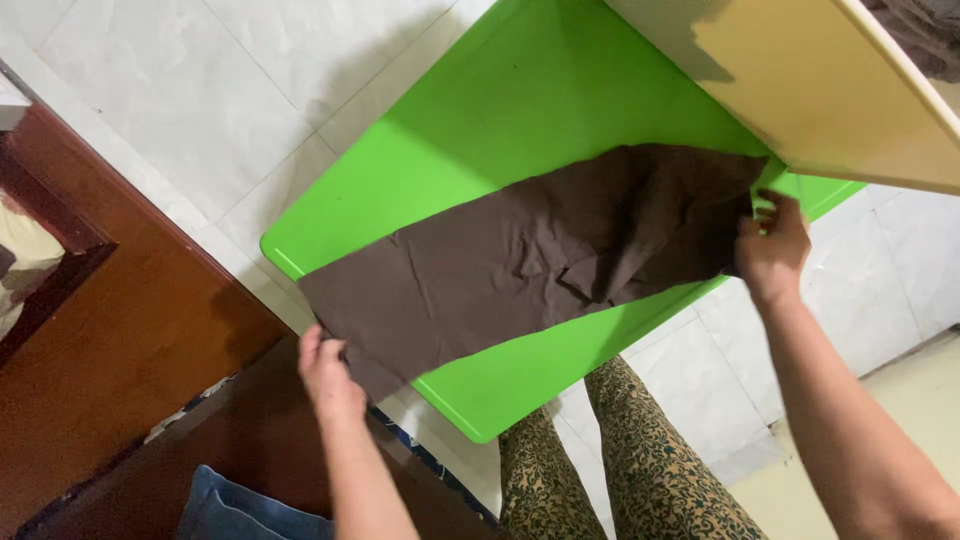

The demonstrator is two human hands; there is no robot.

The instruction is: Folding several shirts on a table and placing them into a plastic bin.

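In the head view we look down at a bright green table (pixel 520 110) that runs from the middle of the frame toward the upper right. Across it lies a dark brown cloth (pixel 540 255), stretched out long from lower left to right of centre, creased and bunched toward its right end.

Our left hand (pixel 328 372), at lower left of centre, pinches the cloth's lower left corner where it hangs past the table edge. Our right hand (pixel 772 245), right of centre, grips the cloth's right end, fingers closed on the fabric.

A cream board (pixel 850 90) covers the upper right corner, overlapping the table. Below the table we see patterned leggings (pixel 640 470) at bottom centre, white floor tiles (pixel 160 90) at upper left, reddish wooden furniture (pixel 110 340) at left, and blue denim (pixel 235 510) at the bottom edge.
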